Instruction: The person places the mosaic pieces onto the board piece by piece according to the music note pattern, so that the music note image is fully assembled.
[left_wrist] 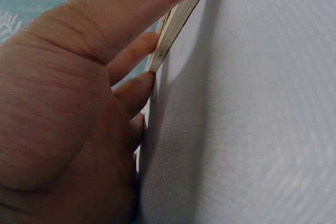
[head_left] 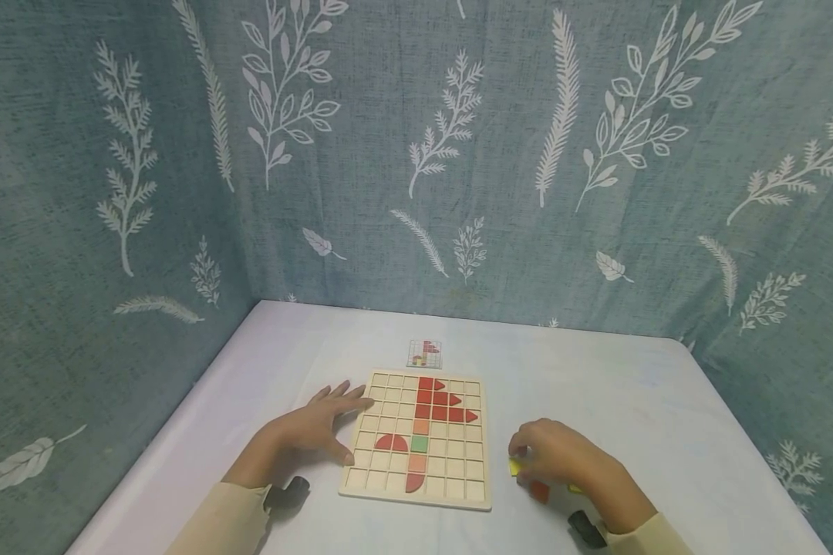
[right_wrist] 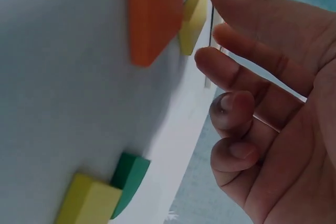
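My left hand (head_left: 312, 428) is spread at the left edge of a wooden grid board (head_left: 458, 469), thumb and fingertips right at its rim. Red squares and red triangles (head_left: 470, 416) form stepped rows in the board's upper part. Below them run orange squares (head_left: 416, 463), a green square (head_left: 419, 444) and red quarter-round pieces (head_left: 414, 483). To the right of the board, my right hand (head_left: 562, 455) hovers low over a yellow block (head_left: 515, 467), fingers loosely bent. In the right wrist view, thumb and fingertips stand apart beside that yellow block (right_wrist: 193, 22). An orange block (right_wrist: 155, 19) lies nearer the wrist.
A green block (right_wrist: 128, 179) and another yellow block (right_wrist: 89, 203) lie together on the white table (head_left: 597, 385). Behind the board is a small pattern card (head_left: 424, 353). Leaf-patterned teal cloth (head_left: 389, 154) hangs at the back and sides.
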Tool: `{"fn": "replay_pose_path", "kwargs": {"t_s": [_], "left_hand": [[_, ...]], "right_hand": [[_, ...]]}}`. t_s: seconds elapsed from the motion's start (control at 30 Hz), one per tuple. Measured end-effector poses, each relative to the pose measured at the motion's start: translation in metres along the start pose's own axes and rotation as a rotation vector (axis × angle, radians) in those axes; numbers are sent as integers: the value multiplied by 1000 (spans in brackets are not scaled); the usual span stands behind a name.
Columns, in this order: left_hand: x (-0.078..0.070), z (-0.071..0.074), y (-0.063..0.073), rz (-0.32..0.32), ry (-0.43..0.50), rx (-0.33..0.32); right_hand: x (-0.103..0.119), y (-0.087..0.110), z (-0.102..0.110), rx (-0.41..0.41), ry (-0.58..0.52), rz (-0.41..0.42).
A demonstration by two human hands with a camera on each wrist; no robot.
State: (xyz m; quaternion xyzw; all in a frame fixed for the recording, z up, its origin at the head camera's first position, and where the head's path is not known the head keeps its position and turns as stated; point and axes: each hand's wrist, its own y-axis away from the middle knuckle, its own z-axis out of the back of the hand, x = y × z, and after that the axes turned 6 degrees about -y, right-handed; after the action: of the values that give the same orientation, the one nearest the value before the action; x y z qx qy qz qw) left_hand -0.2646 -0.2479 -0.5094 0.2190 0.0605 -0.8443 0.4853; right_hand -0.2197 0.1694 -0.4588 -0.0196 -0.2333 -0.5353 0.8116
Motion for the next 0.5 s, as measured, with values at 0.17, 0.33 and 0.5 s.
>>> {"fn": "replay_pose_path", "kwargs": {"t_s": [0.17,0.33,0.5], "left_hand": [[0,1,1,-9,1,-5],[1,0,1,-10,4,-3],[1,0,0,-11,-2,-3]], "right_hand": [[-2,1,-2,13,-29,6],[-2,-3,-5,22,-33,-26],[1,-9,-4,0,4,-24]]}}
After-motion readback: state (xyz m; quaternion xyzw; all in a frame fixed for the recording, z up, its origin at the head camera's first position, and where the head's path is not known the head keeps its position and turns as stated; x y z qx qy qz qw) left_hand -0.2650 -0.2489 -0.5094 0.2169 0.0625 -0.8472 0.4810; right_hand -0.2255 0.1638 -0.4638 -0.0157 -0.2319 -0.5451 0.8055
